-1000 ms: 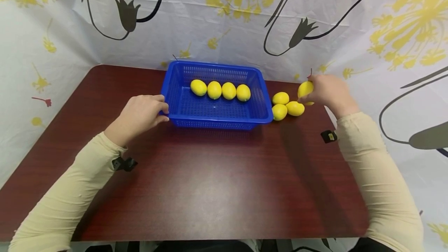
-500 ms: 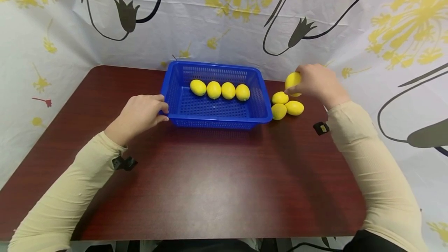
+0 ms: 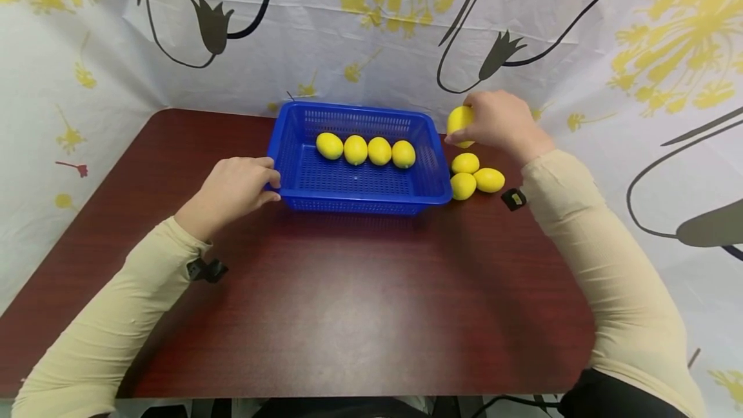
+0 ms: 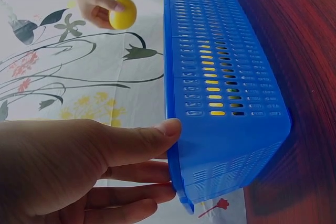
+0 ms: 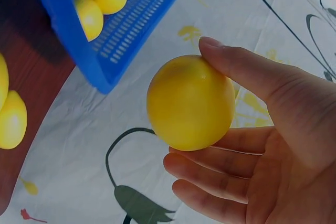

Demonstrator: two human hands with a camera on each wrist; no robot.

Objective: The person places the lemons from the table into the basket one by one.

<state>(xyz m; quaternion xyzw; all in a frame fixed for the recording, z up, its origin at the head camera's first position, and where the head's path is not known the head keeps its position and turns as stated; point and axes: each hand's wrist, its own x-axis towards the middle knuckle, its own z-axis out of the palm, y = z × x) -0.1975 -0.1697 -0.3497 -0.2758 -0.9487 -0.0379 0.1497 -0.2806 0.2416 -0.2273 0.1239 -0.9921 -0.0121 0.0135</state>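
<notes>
A blue plastic basket (image 3: 355, 202) with perforated walls stands toward the back of the table. Inside it, several lemons (image 3: 356, 149) form a row near the back wall. My left hand (image 3: 232, 193) grips the basket's left front corner; the left wrist view has the thumb (image 4: 152, 135) lying on the rim and the fingers behind it. In my right hand (image 3: 502, 122) is a lemon (image 5: 190, 103), pinched between thumb and fingers, raised just beyond the basket's right back corner. On the table right of the basket, 3 more lemons (image 3: 464, 184) lie clustered below that hand.
The dark red wooden table (image 3: 348, 302) runs from the front edge back to a patterned white cloth (image 3: 383, 69) that hangs behind and along both sides. The basket's right wall is close beside the loose lemons.
My right hand has carried its lemon up and to the left, from beyond the loose lemons to near the basket's right back corner. The left hand and basket have stayed put.
</notes>
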